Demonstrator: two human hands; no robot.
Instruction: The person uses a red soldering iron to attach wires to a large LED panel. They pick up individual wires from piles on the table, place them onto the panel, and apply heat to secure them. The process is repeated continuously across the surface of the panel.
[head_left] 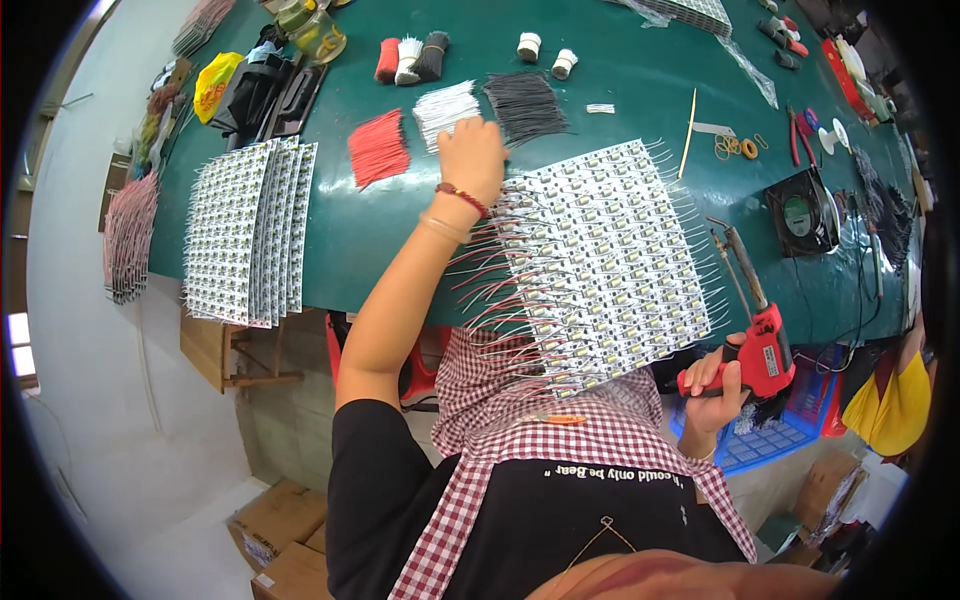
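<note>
So the checkered apron (460, 400) was the first worry: it sat right up against the circuit-board panel (620, 265), which lay skewed at the near edge of the green table (340, 245), its close corner poking out toward the lap. A crowd of red and white leads (498, 285) hung off its left side, and one careless lean could've snagged them and dragged the panel or stressed a joint.

The right hand (712, 405) had its fingers wrapped firmly round the grip of a red soldering gun (772, 352), prongs pointing away and just beside the panel's right edge. Couldn't tell if it was hot, but if the body twisted along with the left reach, the tip could easily have swung into the short leads there and scorched something.

The left hand (472, 160) was stretched out at the close end of the white wire pile (440, 108), near the panel's far left corner. Fingertips were hidden, so no telling whether they were pinched on a strand or apart. Bracelet (463, 198) near leads = possible snag, imo. Red wires (378, 148) lay on one side and dark wires (525, 105) on the other, so a sloppy grab could've pulled several strands or scattered a pile.

Farther back, rolled wire bundles (408, 62) stood well clear, probably no trouble.
</note>
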